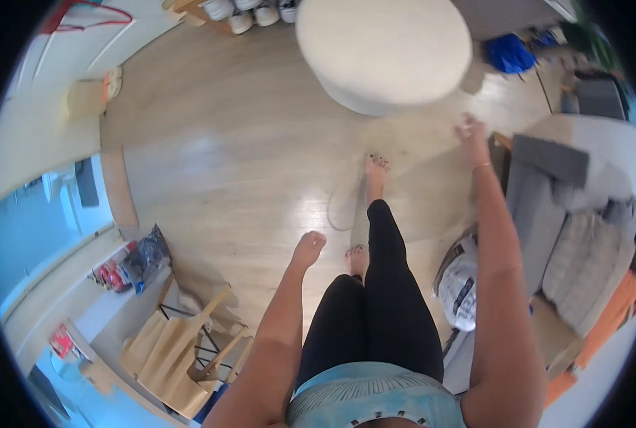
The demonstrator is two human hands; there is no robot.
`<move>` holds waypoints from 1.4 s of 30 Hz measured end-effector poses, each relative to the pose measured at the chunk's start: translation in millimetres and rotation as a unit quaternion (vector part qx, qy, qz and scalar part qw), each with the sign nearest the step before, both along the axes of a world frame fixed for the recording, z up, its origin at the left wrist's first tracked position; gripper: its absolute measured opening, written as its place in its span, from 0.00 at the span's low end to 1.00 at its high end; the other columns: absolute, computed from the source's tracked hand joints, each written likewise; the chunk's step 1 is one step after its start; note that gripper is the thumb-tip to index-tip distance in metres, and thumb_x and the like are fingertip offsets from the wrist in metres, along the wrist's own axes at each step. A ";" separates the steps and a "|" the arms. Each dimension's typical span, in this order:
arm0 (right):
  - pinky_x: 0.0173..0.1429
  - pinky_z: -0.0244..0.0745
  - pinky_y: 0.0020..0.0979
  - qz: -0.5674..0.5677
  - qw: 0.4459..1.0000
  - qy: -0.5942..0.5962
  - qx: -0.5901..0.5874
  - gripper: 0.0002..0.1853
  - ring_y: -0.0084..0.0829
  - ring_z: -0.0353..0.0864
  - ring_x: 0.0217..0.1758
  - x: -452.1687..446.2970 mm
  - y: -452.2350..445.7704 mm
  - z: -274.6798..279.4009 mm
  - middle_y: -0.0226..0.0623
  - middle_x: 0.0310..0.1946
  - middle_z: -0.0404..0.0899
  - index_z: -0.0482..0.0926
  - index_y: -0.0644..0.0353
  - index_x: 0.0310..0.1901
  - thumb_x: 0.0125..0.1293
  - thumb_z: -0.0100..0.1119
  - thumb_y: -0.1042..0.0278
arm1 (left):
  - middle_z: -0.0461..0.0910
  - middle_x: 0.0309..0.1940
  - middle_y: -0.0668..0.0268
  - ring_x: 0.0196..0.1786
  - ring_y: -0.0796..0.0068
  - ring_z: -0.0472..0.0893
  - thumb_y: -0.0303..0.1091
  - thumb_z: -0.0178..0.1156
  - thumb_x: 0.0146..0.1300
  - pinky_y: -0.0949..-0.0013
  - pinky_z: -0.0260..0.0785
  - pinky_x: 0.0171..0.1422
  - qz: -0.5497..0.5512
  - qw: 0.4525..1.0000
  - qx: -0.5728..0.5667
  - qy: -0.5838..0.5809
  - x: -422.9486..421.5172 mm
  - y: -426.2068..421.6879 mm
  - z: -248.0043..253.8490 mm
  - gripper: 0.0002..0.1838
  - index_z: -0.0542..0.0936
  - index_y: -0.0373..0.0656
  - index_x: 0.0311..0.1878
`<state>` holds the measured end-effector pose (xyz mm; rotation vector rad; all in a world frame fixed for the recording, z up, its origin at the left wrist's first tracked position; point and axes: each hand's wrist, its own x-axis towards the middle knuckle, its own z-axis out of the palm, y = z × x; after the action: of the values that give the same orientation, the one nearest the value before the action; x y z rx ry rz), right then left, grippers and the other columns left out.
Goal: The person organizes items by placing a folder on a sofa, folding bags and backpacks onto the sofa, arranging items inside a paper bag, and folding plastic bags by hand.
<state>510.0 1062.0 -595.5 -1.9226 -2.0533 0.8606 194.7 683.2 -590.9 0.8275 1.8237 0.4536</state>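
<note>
My left hand hangs over the wooden floor, left of my legs. Its fingers are curled in, with nothing visible in them. Farther forward on the right, my right hand is held out with its fingers apart and loosely bent, holding nothing. It is nearest to the round white ottoman, without touching it. My bare feet stand on the floor, one ahead of the other.
A grey sofa with cushions lines the right side, a white bag beside it. A wooden chair stands at lower left. Shoes and a blue bag lie beyond.
</note>
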 end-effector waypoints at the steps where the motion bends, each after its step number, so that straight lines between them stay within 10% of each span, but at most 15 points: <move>1: 0.61 0.61 0.43 0.002 0.997 -0.020 0.079 0.30 0.46 0.68 0.55 1.3 48.3 -15.8 0.52 0.48 0.72 0.67 0.65 0.58 0.62 0.58 0.50 | 0.75 0.26 0.43 0.33 0.50 0.76 0.39 0.51 0.61 0.55 0.66 0.39 0.022 0.998 0.046 0.036 -0.2 20.8 -8.2 0.17 0.75 0.32 0.28; 4: 0.59 0.63 0.42 0.020 0.960 0.021 0.278 0.42 0.47 0.72 0.53 -1.9 192.0 -39.7 0.55 0.46 0.76 0.66 0.69 0.61 0.58 0.56 0.36 | 0.78 0.33 0.52 0.42 0.58 0.77 0.40 0.54 0.63 0.61 0.67 0.50 0.037 0.995 0.021 0.085 -25.1 124.7 -32.5 0.15 0.78 0.35 0.39; 10: 0.66 0.58 0.34 -0.138 0.981 0.061 -0.119 0.45 0.37 0.65 0.64 -104.5 276.2 47.0 0.47 0.60 0.68 0.60 0.63 0.66 0.58 0.52 0.32 | 0.70 0.54 0.50 0.60 0.54 0.68 0.41 0.61 0.57 0.59 0.60 0.64 0.233 0.924 0.287 0.104 -90.7 367.3 -10.8 0.28 0.70 0.35 0.57; 15: 0.70 0.53 0.30 -0.163 0.953 0.158 -0.199 0.46 0.35 0.58 0.68 -122.1 280.7 10.4 0.39 0.68 0.57 0.53 0.60 0.70 0.61 0.46 0.31 | 0.70 0.57 0.51 0.61 0.56 0.70 0.48 0.67 0.48 0.61 0.62 0.63 0.307 0.929 0.195 0.068 -124.4 424.6 2.6 0.41 0.65 0.36 0.62; 22: 0.62 0.62 0.44 -0.117 0.973 0.033 -0.198 0.43 0.37 0.63 0.64 -152.3 179.8 51.8 0.40 0.62 0.64 0.60 0.55 0.64 0.55 0.53 0.30 | 0.74 0.54 0.50 0.57 0.54 0.74 0.47 0.64 0.45 0.58 0.66 0.61 0.273 0.952 0.113 -0.079 -188.2 360.9 14.9 0.39 0.69 0.35 0.60; 25: 0.58 0.67 0.46 -0.063 0.963 0.048 -0.256 0.41 0.38 0.71 0.58 -167.9 117.0 50.2 0.39 0.58 0.68 0.61 0.57 0.61 0.55 0.55 0.32 | 0.75 0.53 0.49 0.58 0.56 0.74 0.55 0.60 0.48 0.57 0.64 0.62 0.222 0.970 0.085 0.053 -222.9 305.5 -8.7 0.38 0.71 0.38 0.59; 29: 0.45 0.77 0.41 0.006 0.957 0.108 -0.269 0.36 0.44 0.81 0.39 -185.1 1.3 17.8 0.50 0.37 0.79 0.65 0.74 0.50 0.58 0.60 0.43 | 0.77 0.50 0.53 0.54 0.56 0.75 0.40 0.39 0.70 0.58 0.64 0.62 -0.003 0.977 0.068 0.200 -279.9 183.5 -36.8 0.21 0.75 0.37 0.54; 31: 0.46 0.74 0.42 0.037 0.976 0.005 -0.216 0.39 0.45 0.79 0.44 -207.4 -70.8 16.4 0.59 0.39 0.76 0.67 0.76 0.47 0.52 0.64 0.42 | 0.66 0.62 0.54 0.64 0.58 0.65 0.49 0.41 0.69 0.57 0.55 0.68 -0.021 0.947 -0.070 0.312 -296.0 133.6 -42.5 0.29 0.64 0.36 0.63; 32: 0.51 0.72 0.43 0.056 0.976 -0.002 -0.210 0.39 0.48 0.76 0.51 -220.0 -109.9 28.8 0.59 0.43 0.74 0.67 0.76 0.47 0.53 0.64 0.41 | 0.59 0.68 0.53 0.70 0.58 0.59 0.56 0.43 0.67 0.57 0.49 0.72 0.217 0.933 -0.095 0.269 -282.1 98.1 -15.1 0.36 0.59 0.36 0.68; 33: 0.56 0.69 0.43 0.067 0.976 0.021 -0.205 0.39 0.51 0.72 0.55 -225.7 -147.6 14.7 0.57 0.46 0.72 0.66 0.74 0.49 0.53 0.64 0.42 | 0.57 0.69 0.53 0.72 0.57 0.55 0.59 0.43 0.65 0.61 0.47 0.73 0.214 0.918 -0.097 0.319 -273.0 70.6 -4.6 0.39 0.57 0.35 0.68; 34: 0.57 0.68 0.42 0.184 0.964 -0.168 -0.094 0.38 0.52 0.72 0.55 -236.9 -184.9 18.3 0.55 0.48 0.72 0.65 0.72 0.51 0.54 0.63 0.43 | 0.51 0.71 0.55 0.73 0.55 0.51 0.59 0.45 0.65 0.50 0.47 0.72 0.168 0.879 -0.023 0.446 -270.6 27.8 -25.3 0.38 0.55 0.44 0.71; 35: 0.58 0.67 0.42 0.070 0.947 0.050 -0.309 0.37 0.51 0.71 0.57 -245.4 -215.6 36.6 0.58 0.50 0.70 0.64 0.71 0.53 0.56 0.60 0.44 | 0.48 0.72 0.57 0.74 0.54 0.48 0.58 0.46 0.65 0.41 0.46 0.69 0.129 0.869 -0.067 0.474 -239.5 18.4 7.7 0.37 0.53 0.50 0.71; 38: 0.56 0.68 0.38 0.176 0.911 0.122 -0.353 0.28 0.44 0.73 0.55 -250.0 -299.9 25.7 0.52 0.45 0.75 0.70 0.65 0.48 0.55 0.62 0.50 | 0.38 0.75 0.63 0.75 0.50 0.42 0.56 0.49 0.63 0.23 0.45 0.60 -0.018 0.879 -0.083 0.469 -157.9 -25.6 46.1 0.36 0.49 0.68 0.72; 42: 0.59 0.66 0.39 0.432 0.805 -0.014 -0.406 0.23 0.43 0.71 0.58 -226.3 -324.1 51.6 0.41 0.51 0.74 0.72 0.55 0.54 0.62 0.53 0.52 | 0.35 0.75 0.62 0.74 0.41 0.39 0.57 0.52 0.61 0.22 0.42 0.61 0.111 0.915 -0.143 0.361 -113.1 -85.1 47.6 0.40 0.46 0.68 0.73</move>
<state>283.7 738.0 -543.9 -1.0719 -2.8948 2.2023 81.5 598.1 -543.3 0.6220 2.6101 -0.0085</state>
